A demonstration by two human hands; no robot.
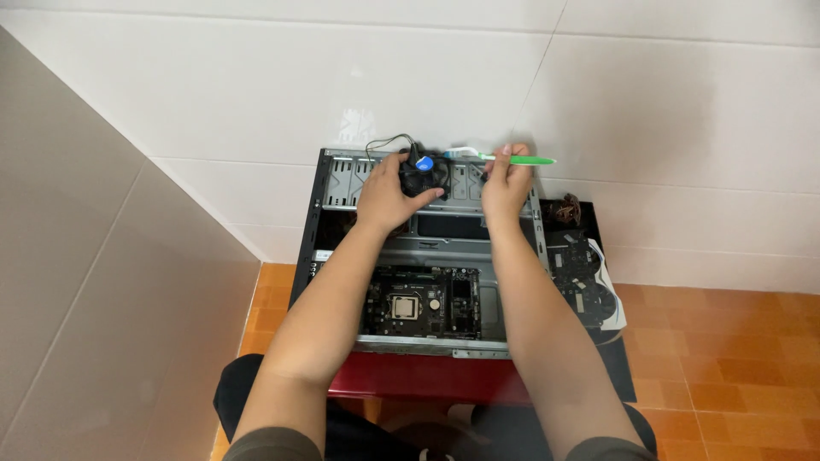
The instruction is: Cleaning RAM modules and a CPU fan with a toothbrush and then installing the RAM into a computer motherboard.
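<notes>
Over the open PC case [427, 230], your left hand [386, 195] is wrapped around the black CPU cooler fan [424, 173], while your right hand [506, 183] pinches a green toothbrush [512, 159]. Careful, that dangling fan cable [384, 142] could probably snag, or loosened dust could land on the motherboard [423, 303] below.

The fan [421, 175] is black with a blue centre. The toothbrush [512, 159] is bright green. The computer case [427, 235] is grey metal, its circuit board [423, 303] dark. The stool [427, 376] is red, the floor [735, 358] orange tile, the wall [427, 77] white tile.
</notes>
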